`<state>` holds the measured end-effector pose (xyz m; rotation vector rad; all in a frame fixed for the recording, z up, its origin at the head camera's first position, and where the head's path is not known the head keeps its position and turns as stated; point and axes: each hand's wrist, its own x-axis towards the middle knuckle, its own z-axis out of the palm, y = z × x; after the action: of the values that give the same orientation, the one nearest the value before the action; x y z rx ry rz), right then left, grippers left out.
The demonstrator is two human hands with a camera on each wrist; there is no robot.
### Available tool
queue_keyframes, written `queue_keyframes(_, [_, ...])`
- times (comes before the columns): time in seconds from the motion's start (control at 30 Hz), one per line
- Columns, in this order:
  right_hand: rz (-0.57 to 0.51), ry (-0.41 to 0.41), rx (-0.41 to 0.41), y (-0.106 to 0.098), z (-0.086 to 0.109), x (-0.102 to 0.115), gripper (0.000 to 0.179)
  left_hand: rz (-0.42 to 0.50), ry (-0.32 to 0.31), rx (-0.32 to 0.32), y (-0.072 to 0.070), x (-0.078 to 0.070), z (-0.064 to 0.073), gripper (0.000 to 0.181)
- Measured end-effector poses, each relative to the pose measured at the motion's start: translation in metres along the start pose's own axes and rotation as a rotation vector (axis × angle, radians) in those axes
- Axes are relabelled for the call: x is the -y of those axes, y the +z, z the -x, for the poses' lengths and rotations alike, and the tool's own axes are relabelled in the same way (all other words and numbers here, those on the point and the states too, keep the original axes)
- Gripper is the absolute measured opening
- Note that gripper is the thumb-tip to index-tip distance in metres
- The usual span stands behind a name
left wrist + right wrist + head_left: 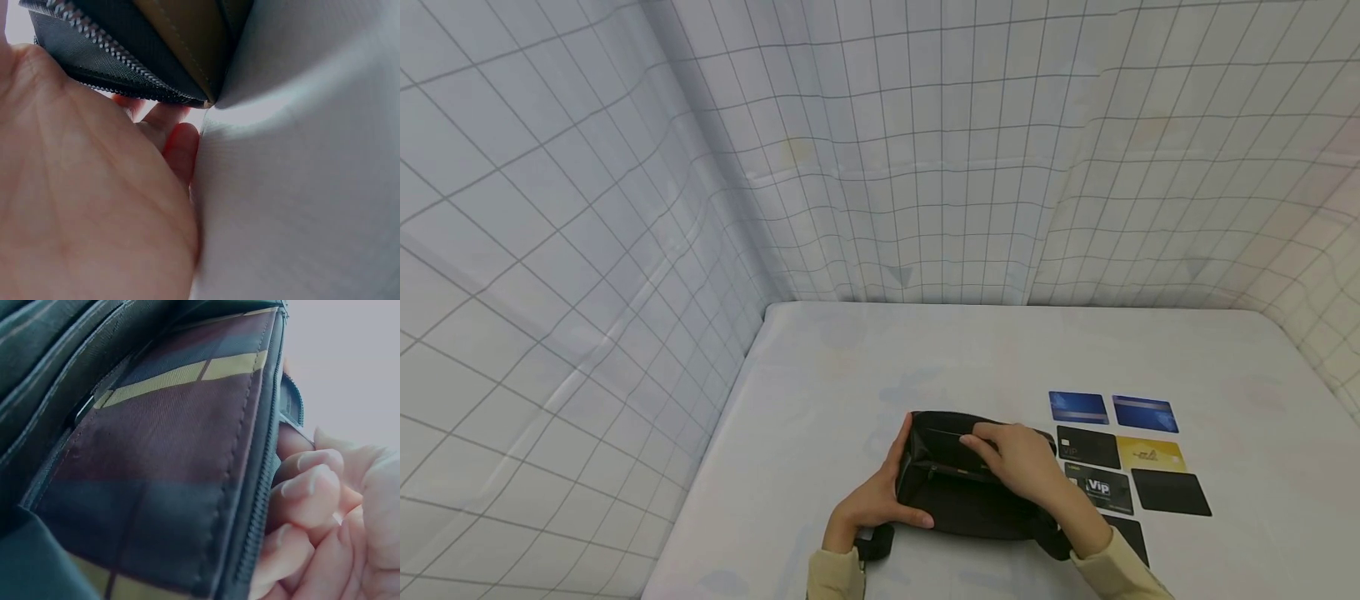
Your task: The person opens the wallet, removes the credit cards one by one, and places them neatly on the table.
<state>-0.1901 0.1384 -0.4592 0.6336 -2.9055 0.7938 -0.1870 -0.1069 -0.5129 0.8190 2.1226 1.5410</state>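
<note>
A black zip-around wallet (970, 508) lies opened on the white table. My left hand (883, 498) grips its left end, thumb along the front and fingers at the far side. In the left wrist view, the wallet's corner with its zipper teeth (119, 53) sits above the palm. My right hand (1018, 461) reaches into the opening. In the right wrist view, its curled fingers (312, 494) hold a zippered inner divider with striped lining (156, 444). Thumb and forefinger pinch near a thin grey edge (297, 428); whether this is a zipper pull cannot be told.
Right of the wallet lie two blue cards (1078, 407), a black VIP card (1086, 447), a gold card (1150, 454), a grey Vip card (1101, 487) and a plain black card (1171, 492). Another dark card (1131, 533) is partly under the right forearm. Gridded white curtains (925, 167) surround the table.
</note>
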Motion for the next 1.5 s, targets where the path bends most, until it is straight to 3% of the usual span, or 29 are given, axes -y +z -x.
queue_keyframes(0.73, [-0.157,0.104,-0.005,-0.006,0.009,-0.009,0.032,-0.026,-0.009,-0.001,0.001,0.002,0.0,0.122])
queue_keyframes(0.97, [-0.2,0.141,-0.014,-0.008,0.011,-0.012,0.039,-0.036,0.0,-0.018,0.002,0.035,-0.005,0.123])
queue_keyframes(1.03, [-0.208,0.152,-0.023,-0.008,0.013,-0.013,0.038,-0.025,0.001,-0.017,0.002,0.037,-0.005,0.123])
queue_keyframes(1.23, [-0.209,0.137,-0.107,-0.011,0.017,-0.016,0.032,-0.036,0.001,-0.024,0.002,0.032,-0.004,0.124])
queue_keyframes(1.5, [-0.224,0.179,-0.152,-0.014,0.027,-0.021,0.035,-0.011,0.005,-0.001,0.001,0.005,-0.001,0.122])
